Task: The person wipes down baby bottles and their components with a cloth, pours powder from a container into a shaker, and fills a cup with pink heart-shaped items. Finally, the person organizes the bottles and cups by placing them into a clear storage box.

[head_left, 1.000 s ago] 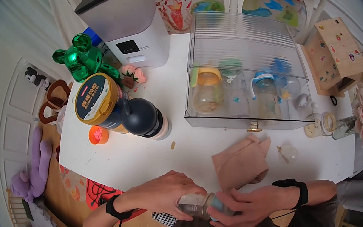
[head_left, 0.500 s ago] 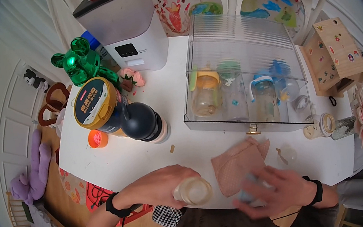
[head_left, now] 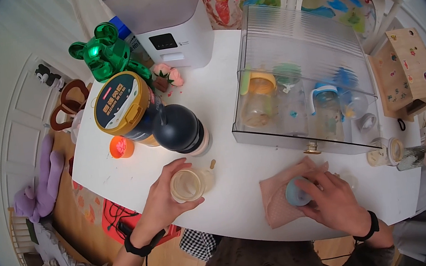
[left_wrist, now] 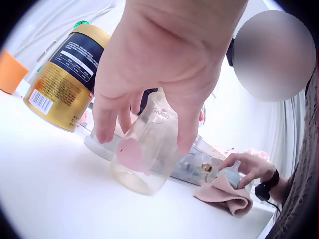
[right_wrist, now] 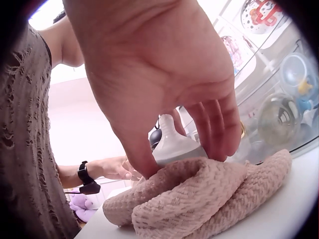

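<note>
A clear open-topped bottle (head_left: pixel 187 184) with a pink patch (left_wrist: pixel 130 154) stands near the table's front left, its base at the white surface. Around its neck the left hand (head_left: pixel 163 197) curls its thumb and fingers. On the right, a blue-grey ring with a clear nipple (right_wrist: pixel 174 144) is between the thumb and fingers of the right hand (head_left: pixel 334 200). Directly under that ring lies a folded pink cloth (head_left: pixel 277 203), bunched up in the right wrist view (right_wrist: pixel 199 199).
A clear-lidded case (head_left: pixel 300 137) with several bottles stands at the back right. Behind the left hand are a dark round-topped bottle (head_left: pixel 177 130), a gold-lidded tub (head_left: pixel 120 103) and an orange cup (head_left: pixel 121 147). A glass jar (head_left: pixel 384 153) stands at the right.
The bottle and the ring with its nipple have come apart. The left hand has moved the bottle forward onto the table; the right hand has carried the ring right, to the cloth.
</note>
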Demonstrator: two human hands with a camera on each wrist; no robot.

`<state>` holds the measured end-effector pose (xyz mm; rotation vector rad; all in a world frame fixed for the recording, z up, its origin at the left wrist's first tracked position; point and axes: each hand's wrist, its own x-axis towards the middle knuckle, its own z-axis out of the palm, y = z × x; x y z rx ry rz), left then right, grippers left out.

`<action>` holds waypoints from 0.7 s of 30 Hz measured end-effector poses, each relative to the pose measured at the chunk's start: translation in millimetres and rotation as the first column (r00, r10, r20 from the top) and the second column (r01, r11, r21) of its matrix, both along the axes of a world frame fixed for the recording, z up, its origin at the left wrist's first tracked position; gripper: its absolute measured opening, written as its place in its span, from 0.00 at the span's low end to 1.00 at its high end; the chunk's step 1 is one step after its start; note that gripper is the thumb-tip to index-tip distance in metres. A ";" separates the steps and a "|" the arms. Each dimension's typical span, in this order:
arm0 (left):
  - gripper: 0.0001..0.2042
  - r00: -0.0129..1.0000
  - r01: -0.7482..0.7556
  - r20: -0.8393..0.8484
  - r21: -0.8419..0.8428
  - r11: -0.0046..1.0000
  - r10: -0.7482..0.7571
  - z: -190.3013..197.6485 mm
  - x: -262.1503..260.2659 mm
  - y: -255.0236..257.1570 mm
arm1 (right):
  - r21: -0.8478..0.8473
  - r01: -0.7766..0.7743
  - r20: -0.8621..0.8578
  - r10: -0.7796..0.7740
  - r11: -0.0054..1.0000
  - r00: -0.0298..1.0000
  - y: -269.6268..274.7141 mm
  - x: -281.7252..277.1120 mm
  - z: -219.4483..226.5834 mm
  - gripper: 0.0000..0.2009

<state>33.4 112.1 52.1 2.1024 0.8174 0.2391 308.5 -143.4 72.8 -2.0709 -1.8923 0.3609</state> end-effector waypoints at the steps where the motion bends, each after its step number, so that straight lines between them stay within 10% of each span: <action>1: 0.47 0.999 -0.012 0.048 0.047 0.999 0.010 -2.7 -1.1 -1.9 | -0.018 0.014 -0.022 -0.014 1.000 1.000 -0.2 -0.3 -1.5 0.30; 5: 0.47 0.982 -0.125 0.167 0.205 0.971 0.091 1.2 -19.8 -20.5 | -0.010 0.054 -0.087 -0.055 0.998 0.995 -4.9 -1.6 -11.6 0.31; 7: 0.36 0.951 -0.300 0.259 0.652 0.697 0.167 22.8 -26.5 -42.1 | 0.014 0.076 -0.115 -0.074 0.997 0.991 -6.1 -1.5 -14.9 0.31; 11: 0.27 0.918 0.096 0.300 0.470 0.877 -0.261 32.2 12.6 -88.3 | 0.060 0.073 -0.143 -0.064 0.996 0.988 -2.7 -4.3 -5.7 0.32; 14: 0.38 0.939 0.284 0.159 0.143 0.948 -0.305 34.1 66.4 -106.1 | 0.027 0.089 -0.282 -0.078 0.996 0.956 -2.5 -14.6 6.8 0.33; 21: 0.36 0.852 0.461 0.219 0.115 0.880 -0.475 19.0 98.2 -107.2 | 0.076 0.124 -0.389 -0.085 0.989 0.917 -8.8 -16.8 14.2 0.36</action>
